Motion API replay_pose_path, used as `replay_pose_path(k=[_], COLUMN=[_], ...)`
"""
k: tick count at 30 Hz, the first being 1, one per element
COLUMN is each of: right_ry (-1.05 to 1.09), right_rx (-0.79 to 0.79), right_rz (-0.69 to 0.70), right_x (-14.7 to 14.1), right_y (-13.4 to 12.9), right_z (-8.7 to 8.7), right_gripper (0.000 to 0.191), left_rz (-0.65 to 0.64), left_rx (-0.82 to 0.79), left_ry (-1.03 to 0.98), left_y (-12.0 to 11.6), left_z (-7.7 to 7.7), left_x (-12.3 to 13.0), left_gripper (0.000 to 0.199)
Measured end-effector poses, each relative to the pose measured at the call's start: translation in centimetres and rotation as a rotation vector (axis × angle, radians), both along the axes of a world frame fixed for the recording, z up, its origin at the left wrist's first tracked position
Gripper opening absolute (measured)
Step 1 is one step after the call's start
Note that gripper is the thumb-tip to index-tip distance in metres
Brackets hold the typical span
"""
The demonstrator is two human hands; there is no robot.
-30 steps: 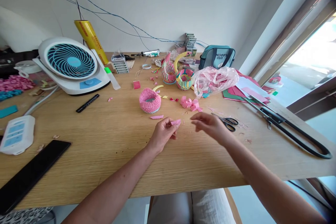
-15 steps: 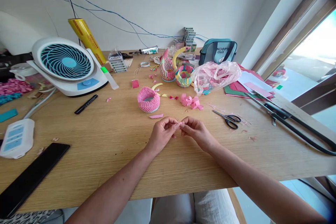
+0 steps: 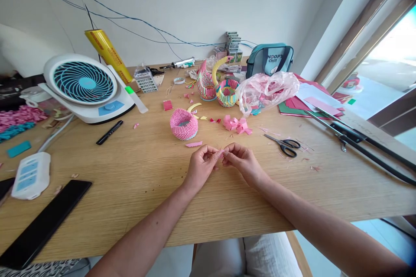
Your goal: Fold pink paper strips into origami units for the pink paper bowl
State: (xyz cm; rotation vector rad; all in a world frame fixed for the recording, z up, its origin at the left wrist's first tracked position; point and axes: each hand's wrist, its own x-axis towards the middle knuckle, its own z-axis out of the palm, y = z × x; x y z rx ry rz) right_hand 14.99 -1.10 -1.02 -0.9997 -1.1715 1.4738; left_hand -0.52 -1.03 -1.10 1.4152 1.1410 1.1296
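Near the middle of the bench (image 3: 130, 173): left hand (image 3: 201, 166) and right hand (image 3: 242, 164), raised just above the wood and facing each other, fingers of both hands pinched together on a small pink paper piece (image 3: 221, 152). Piece held in the narrow space between the hands, its exact shape too small to make out.

Just beyond the hands and to the left, a pink folded-paper bowl (image 3: 183, 124), upright, built of many tight rows, open at the top, with nothing attached to its rim. Close by its near side, a flat pink paper strip (image 3: 194, 144); at its far side, a curved yellow paper strip (image 3: 194, 106), lying loose and apart from the bowl. To the right of the bowl, a heap of folded pink paper pieces (image 3: 237, 125), loose and unjoined.

Farther back, two finished-looking folded-paper figures, both standing: a striped basket with a yellow neck (image 3: 226, 95) and a pink-topped striped figure (image 3: 206, 88). Beside them on the right, a plastic bag (image 3: 266, 91) with pink contents. Right of the hands, scissors (image 3: 286, 146), lying flat and untouched.
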Motion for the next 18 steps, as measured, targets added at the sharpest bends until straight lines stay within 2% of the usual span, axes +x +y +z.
replay_pose_path(k=[6,13,15,18], right_ry=[-0.061,-0.064,-0.057,-0.046], right_rx=[0.075,0.07,0.068,0.072], right_rz=[-0.03,-0.038,-0.042,-0.049], right_x=[-0.26,-0.32,-0.34,-0.47], right_y=[0.09,0.09,0.07,-0.01], right_z=[-0.3,-0.31,-0.29,-0.28], right_gripper=[0.03,0.022,0.021,0.02], left_rz=[0.028,0.007,-0.01,-0.027], left_rx=[0.235,0.502,0.515,0.425], left_ry=[0.159,0.381,0.384,0.334], left_y=[0.02,0.0,0.02,0.04], left_z=[0.18,0.65,0.65,0.66], left_x=[-0.17,-0.52,-0.55,-0.41], left_gripper=[0.009,0.014,0.014,0.009])
